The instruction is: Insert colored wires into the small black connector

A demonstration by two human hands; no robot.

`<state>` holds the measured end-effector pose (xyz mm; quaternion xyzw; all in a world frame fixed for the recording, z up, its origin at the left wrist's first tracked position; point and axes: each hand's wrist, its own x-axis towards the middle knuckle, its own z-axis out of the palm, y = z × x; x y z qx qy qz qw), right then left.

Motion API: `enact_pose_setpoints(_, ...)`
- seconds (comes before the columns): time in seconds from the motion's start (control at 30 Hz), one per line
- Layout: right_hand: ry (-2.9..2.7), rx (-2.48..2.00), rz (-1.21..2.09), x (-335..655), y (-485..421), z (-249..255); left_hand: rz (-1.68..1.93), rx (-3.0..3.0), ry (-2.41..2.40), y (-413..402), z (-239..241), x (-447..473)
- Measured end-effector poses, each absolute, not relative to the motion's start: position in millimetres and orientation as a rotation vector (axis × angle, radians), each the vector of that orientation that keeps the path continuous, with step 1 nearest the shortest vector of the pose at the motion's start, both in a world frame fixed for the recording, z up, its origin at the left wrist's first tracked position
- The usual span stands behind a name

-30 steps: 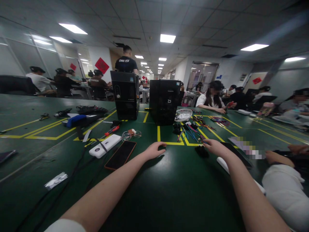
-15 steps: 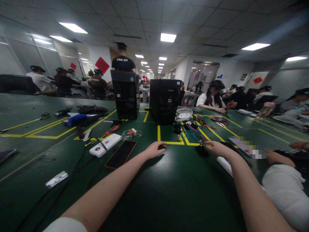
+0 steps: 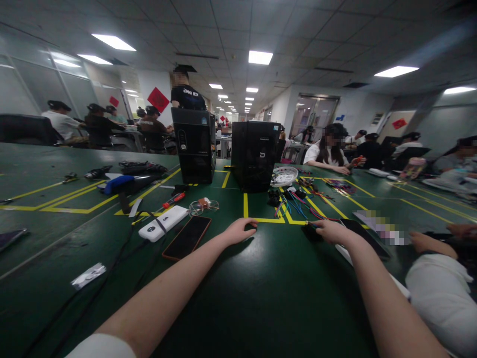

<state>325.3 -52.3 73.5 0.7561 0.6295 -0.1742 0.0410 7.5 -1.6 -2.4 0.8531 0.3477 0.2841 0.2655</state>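
My left hand [image 3: 240, 230] rests on the green table, fingers loosely curved and thumb apart, holding nothing. A phone with an orange edge [image 3: 188, 237] lies to its left. On the right, my right hand [image 3: 331, 231] has its fingertips pinched together at the near ends of coloured wires [image 3: 296, 204]. What exactly sits between those fingertips is too small to make out. Just under them lies a small black part [image 3: 312, 232], partly covered by the hand. A dark flat device [image 3: 363, 236] and a white bar [image 3: 345, 253] are beside my right wrist, partly hidden by the arm.
Two black computer cases [image 3: 194, 149] stand ahead on the table, with a white basket [image 3: 285, 175] beside the right one. Glasses [image 3: 204, 206], a white power bank [image 3: 164, 223], a red screwdriver [image 3: 173, 200] and black cables are leftward. A co-worker's sleeve [image 3: 436, 293] is close on the right.
My right hand has shifted slightly and now covers more of the black part. My left hand stays put. The person standing behind the cases has turned.
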Motion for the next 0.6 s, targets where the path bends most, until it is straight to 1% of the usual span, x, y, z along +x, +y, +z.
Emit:
enact_pose_setpoints(0.27,1.998,2.255,-0.670,336.6,-51.4,67.1,0.769,2.298,0.939,-0.5,-3.5,7.1)
enact_pose_setpoints(0.47,1.953,2.482,-0.525,344.9,-48.8,67.6,0.748,2.289,0.928,-2.6,-0.4,6.7)
enact_pose_setpoints(0.6,1.988,2.535,-0.402,352.2,-47.9,70.2,0.744,2.277,0.948,-4.9,2.2,6.7)
